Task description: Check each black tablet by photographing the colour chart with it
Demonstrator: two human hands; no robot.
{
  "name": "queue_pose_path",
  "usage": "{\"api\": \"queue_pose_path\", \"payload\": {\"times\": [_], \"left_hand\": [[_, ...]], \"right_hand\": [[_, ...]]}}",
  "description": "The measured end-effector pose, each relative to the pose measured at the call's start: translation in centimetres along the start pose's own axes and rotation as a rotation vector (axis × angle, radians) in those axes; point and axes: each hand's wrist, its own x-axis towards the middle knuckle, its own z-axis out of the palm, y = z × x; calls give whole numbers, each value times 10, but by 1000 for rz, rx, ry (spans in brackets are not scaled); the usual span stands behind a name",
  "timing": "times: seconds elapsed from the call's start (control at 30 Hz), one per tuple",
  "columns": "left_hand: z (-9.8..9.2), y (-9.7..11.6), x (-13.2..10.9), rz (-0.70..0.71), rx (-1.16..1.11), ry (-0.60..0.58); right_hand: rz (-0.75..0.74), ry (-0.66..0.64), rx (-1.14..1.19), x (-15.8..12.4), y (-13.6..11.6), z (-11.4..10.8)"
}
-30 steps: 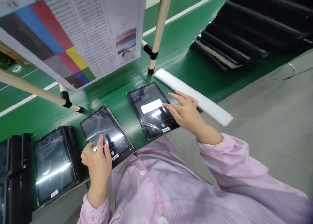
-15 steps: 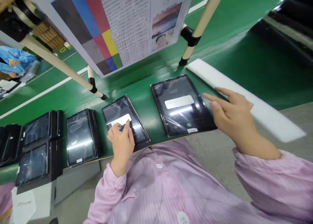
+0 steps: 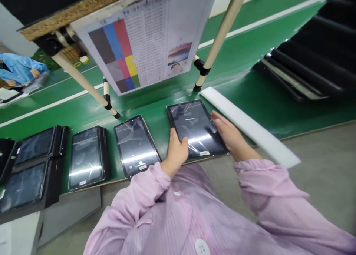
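Both my hands are at the rightmost tablet [image 3: 196, 123], which lies face up near the bench's front edge. Its dark screen shows a short line of small text and a little round mark. Along its left edge sits my left hand [image 3: 177, 151], fingers at the side and thumb at the lower screen corner. My right hand [image 3: 229, 134] holds the right edge, its fingers stretched along the side and close together. The undersides of both hands are hidden. Just left lies a second tablet [image 3: 136, 142], its screen dark with glare and a small label at the bottom.
Further left are a stacked tablet [image 3: 86, 155] and several more tablets [image 3: 35, 145]. A white foam strip [image 3: 244, 123] lies right of my hand. Behind stands a tube frame with a printed sheet [image 3: 150, 43]. Black items [image 3: 311, 66] lie far right; a blue-sleeved person [image 3: 22, 69] sits far left.
My left hand has left the second tablet and come to the rightmost one. My right hand has closed in on its right edge. White pop-up boxes have gone from both screens.
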Motion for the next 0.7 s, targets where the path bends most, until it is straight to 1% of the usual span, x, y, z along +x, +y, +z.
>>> {"api": "queue_pose_path", "payload": {"times": [0.03,0.07,0.1,0.17,0.23,0.3,0.37,0.43,0.5,0.53,0.57,0.63,0.7], "left_hand": [[6,2,1,-2,-20,27],[7,4,-2,-2,-39,50],[5,6,-6,1,-57,67],[-11,8,-23,24,-80,95],[-36,7,-47,99,-102,149],[-67,4,-71,181,-122,244],[-97,-5,-91,200,-131,364],[-123,-20,-103,167,-134,475],[-146,-41,-106,106,-128,552],[-156,-53,-104,62,-120,569],[-165,-64,-101,12,-104,572],[-179,-83,-92,-74,-87,571],[-188,-95,-82,-127,-128,588]], "right_hand": [[10,-17,25,-2,-2,3],[18,-35,45,-5,-4,5],[25,-53,61,-10,-7,7],[34,-94,94,-22,-15,14],[7,-134,147,-36,-25,29],[-79,-179,208,-49,-36,54],[-186,-263,251,-59,-46,89],[-236,-388,272,-65,-52,127],[-234,-490,268,-67,-51,163],[-216,-528,252,-67,-47,179],[-201,-539,236,-66,-42,192],[-177,-514,204,-63,-31,209],[-149,-467,175,-60,-24,215]]}}
